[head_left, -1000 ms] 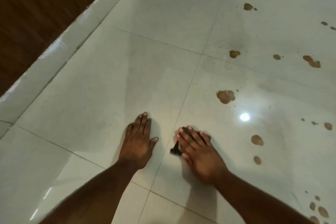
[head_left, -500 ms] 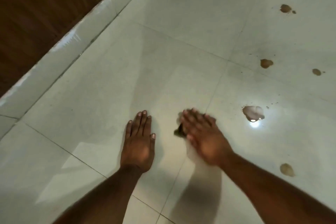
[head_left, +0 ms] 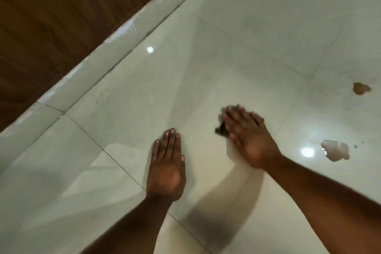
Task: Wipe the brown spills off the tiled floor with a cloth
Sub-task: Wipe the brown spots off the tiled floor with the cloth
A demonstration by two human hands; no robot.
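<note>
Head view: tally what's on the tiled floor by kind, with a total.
Brown spills: 2, a small one and a bigger glossy one
Hands flat on the floor: 2, left hand and right hand
Dark cloth: 1, mostly hidden under the right hand
Total: 5

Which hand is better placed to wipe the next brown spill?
The right hand. It already presses the dark cloth flat on the floor, and both visible spills, one near and one farther, lie on its side. The left hand rests flat, empty, farther away.
</note>
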